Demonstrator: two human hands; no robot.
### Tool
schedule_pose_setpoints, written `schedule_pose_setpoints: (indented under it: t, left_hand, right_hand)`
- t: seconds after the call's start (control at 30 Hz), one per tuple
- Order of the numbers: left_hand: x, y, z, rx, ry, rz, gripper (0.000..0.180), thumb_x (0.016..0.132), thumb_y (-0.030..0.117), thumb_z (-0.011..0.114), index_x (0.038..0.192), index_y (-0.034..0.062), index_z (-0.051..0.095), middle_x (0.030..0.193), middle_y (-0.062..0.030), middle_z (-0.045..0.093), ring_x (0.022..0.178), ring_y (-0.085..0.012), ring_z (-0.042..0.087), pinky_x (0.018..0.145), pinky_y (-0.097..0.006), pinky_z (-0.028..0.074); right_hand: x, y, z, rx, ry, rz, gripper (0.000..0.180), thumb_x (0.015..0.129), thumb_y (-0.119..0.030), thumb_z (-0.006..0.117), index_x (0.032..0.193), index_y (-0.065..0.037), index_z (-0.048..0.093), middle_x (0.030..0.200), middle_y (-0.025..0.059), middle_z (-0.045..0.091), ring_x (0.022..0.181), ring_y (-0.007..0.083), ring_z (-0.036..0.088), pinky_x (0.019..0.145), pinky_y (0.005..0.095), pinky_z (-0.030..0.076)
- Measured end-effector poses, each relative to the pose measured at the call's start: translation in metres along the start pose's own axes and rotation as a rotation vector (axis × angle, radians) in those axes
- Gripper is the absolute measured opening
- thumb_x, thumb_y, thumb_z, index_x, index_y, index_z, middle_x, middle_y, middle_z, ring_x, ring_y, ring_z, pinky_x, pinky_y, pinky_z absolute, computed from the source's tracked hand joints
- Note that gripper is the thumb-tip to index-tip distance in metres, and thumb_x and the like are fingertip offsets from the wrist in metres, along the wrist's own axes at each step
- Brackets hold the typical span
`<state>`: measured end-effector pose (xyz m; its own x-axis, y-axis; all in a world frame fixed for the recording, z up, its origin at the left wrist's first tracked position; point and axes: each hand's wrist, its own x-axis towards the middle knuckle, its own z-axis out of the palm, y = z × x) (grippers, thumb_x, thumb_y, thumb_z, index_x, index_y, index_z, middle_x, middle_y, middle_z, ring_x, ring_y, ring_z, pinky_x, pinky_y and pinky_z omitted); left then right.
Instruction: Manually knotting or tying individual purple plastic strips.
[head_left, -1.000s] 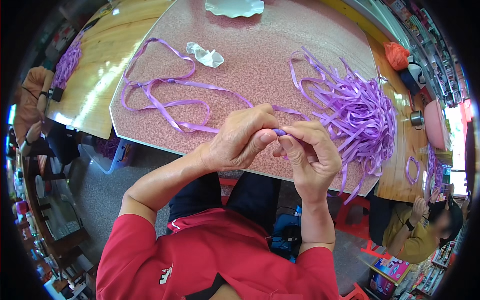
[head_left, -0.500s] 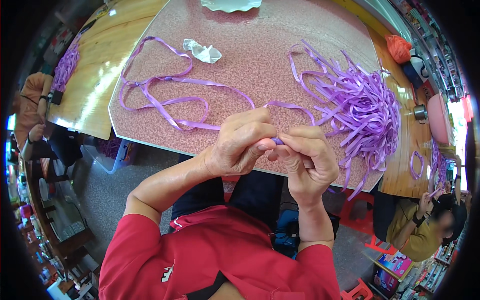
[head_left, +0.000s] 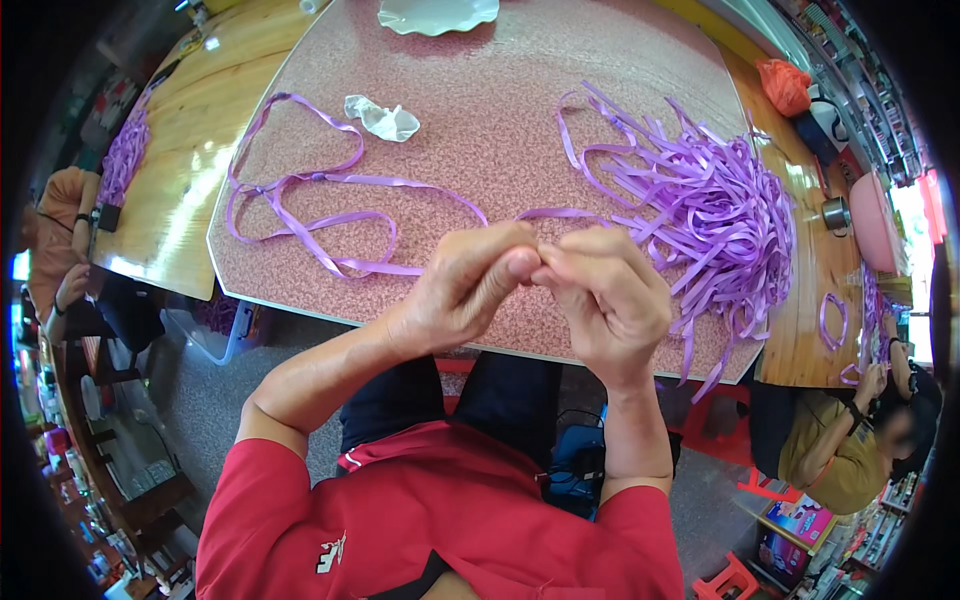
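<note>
My left hand (head_left: 470, 285) and my right hand (head_left: 610, 300) meet above the near edge of the table, thumbs and fingers pinched together. Both are closed on a purple ribbon (head_left: 565, 212), whose strands run into my grip from either side. The bit between my fingertips is hidden. To the left, a length of ribbon with darker purple knots (head_left: 318, 176) lies in loose loops on the table. A big tangled pile of purple ribbons (head_left: 725, 230) lies on the right, a strand of it leading toward my fingers.
The pink speckled table (head_left: 480, 110) carries a crumpled white wrapper (head_left: 383, 118) and a scalloped white dish (head_left: 438, 14). Wooden tables flank it, with more ribbon (head_left: 126, 150) at left and a ribbon loop (head_left: 833, 321) at right. Other people sit at both sides.
My fingertips have drawn together, and the dark purple knot that showed between them is now covered. The view has shifted slightly.
</note>
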<state>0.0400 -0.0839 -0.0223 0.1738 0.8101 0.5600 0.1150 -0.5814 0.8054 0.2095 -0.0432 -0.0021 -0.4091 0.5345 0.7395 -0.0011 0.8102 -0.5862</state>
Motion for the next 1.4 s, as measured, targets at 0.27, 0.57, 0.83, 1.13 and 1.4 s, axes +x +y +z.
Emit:
schedule_pose_setpoints:
  t: [0.27,0.57,0.83,1.13,1.4]
  left_hand:
    - [0.004,-0.004,-0.014,0.067,-0.021,-0.021,0.025,0.102,0.024,0.048,0.1,0.0,0.054,0.076,-0.0116,0.051,0.065,-0.0238,0.053,0.059,-0.034,0.042]
    - [-0.006,0.005,-0.014,0.026,-0.086,0.024,0.032,0.101,0.032,0.049,0.106,0.0003,0.052,0.078,-0.0094,0.052,0.068,-0.0207,0.048,0.061,-0.033,0.039]
    - [-0.011,0.005,-0.011,0.024,-0.087,0.071,0.03,0.102,0.029,0.047,0.106,0.0003,0.052,0.08,-0.0098,0.053,0.067,-0.0205,0.05,0.059,-0.035,0.041]
    - [-0.009,0.013,-0.014,-0.09,-0.161,-0.02,0.032,0.103,0.032,0.044,0.095,0.0014,0.051,0.075,-0.0077,0.051,0.063,-0.0185,0.049,0.055,-0.033,0.039]
    - [-0.006,0.012,-0.009,-0.004,-0.108,0.04,0.032,0.103,0.031,0.045,0.092,0.0016,0.051,0.073,-0.0096,0.05,0.06,-0.0221,0.048,0.053,-0.035,0.038]
  right_hand:
    - [-0.003,-0.013,0.006,0.368,0.074,0.388,0.015,0.089,0.002,0.066,0.103,0.004,0.065,0.101,0.012,0.061,0.076,0.0136,0.064,0.063,0.0248,0.058]
    - [-0.011,-0.025,0.005,0.4,0.081,0.369,0.016,0.086,0.007,0.066,0.102,0.004,0.065,0.1,0.0104,0.062,0.081,0.0122,0.064,0.062,0.0228,0.058]
    - [-0.012,-0.038,0.003,0.458,0.085,0.5,0.016,0.086,0.008,0.067,0.102,0.004,0.065,0.098,0.0103,0.062,0.08,0.0118,0.063,0.062,0.0231,0.055]
    - [-0.016,-0.036,-0.002,0.222,0.03,0.334,0.011,0.088,0.003,0.066,0.1,0.004,0.064,0.099,0.0123,0.061,0.071,0.0125,0.062,0.058,0.0232,0.054]
    - [-0.013,-0.042,-0.006,0.169,-0.032,0.383,0.011,0.088,0.003,0.066,0.099,0.004,0.064,0.096,0.0121,0.061,0.071,0.0127,0.063,0.057,0.023,0.055]
